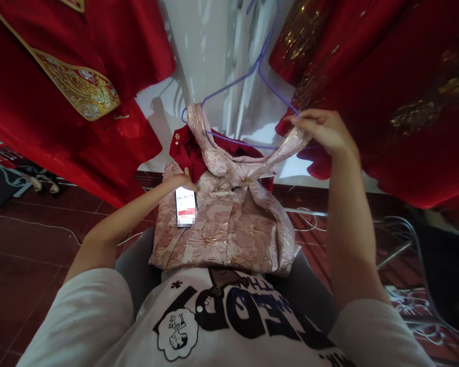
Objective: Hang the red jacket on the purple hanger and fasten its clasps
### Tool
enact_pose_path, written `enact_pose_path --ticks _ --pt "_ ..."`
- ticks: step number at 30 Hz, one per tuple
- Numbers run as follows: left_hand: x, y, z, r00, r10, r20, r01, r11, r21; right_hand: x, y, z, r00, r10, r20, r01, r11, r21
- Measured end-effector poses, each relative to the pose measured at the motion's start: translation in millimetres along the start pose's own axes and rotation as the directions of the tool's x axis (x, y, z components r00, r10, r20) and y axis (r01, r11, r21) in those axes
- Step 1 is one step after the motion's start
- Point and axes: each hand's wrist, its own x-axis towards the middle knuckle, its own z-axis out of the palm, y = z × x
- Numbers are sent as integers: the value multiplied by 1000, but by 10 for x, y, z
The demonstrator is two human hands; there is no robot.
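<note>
A pink and gold brocade dress (214, 224) lies across my lap, its shoulder straps spread over a purple wire hanger (233, 81). My right hand (323, 127) pinches the right strap at the hanger's right shoulder. The left strap (196, 120) loops over the hanger's left end. My left hand (181, 180) rests on the dress at the upper left, partly hidden, by the top of a lit phone (185, 208) showing a timer. Whether its fingers grip anything is unclear. Dark red fabric (187, 153) with a pearl ornament shows behind the dress.
Red garments with gold embroidery hang at the left (137, 46) and right (359, 102). A pale wall (199, 51) stands ahead. A dark chair (443, 265) is at the right, with white hangers (413, 300) near it. Shoes (42, 183) and a cable lie at the left.
</note>
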Motion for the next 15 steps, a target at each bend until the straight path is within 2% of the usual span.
enact_pose_path --ticks 3,13,15 --pt "-25 -12 -45 989 -71 129 73 997 -12 0 4 -3 1000 1 2 -1 1000 -5" --pt "177 -111 25 994 -96 55 92 993 77 57 80 -13 1000 0 5 0 999 32" --pt "223 -144 60 998 -67 1 67 995 72 69 97 -16 1000 -3 5 3 999 37"
